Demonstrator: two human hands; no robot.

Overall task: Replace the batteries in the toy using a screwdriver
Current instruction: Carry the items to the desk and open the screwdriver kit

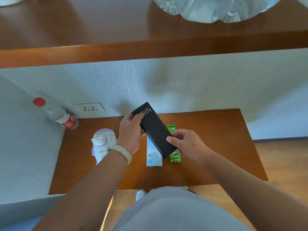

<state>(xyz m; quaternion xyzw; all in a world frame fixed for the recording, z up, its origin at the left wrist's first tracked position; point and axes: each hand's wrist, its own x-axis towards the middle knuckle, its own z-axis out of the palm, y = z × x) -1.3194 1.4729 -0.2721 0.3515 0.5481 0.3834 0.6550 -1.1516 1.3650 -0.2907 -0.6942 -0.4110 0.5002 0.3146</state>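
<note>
Both hands hold a black screwdriver-kit case [154,129] above the wooden desk [208,147]. My left hand [131,130] grips its upper part, the thumb near a row of metal bits showing at the slid-out end. My right hand [186,144] pinches the lower end. A white and purple toy [103,144] lies on the desk left of my left wrist. Partly hidden under the case are a green pack of batteries [174,158] and a light blue box [154,157].
A plastic bottle [61,117] with a red cap stands in the back left corner against the wall. A wall socket [89,108] sits just above the desk's back edge. A wooden shelf [150,52] juts out overhead.
</note>
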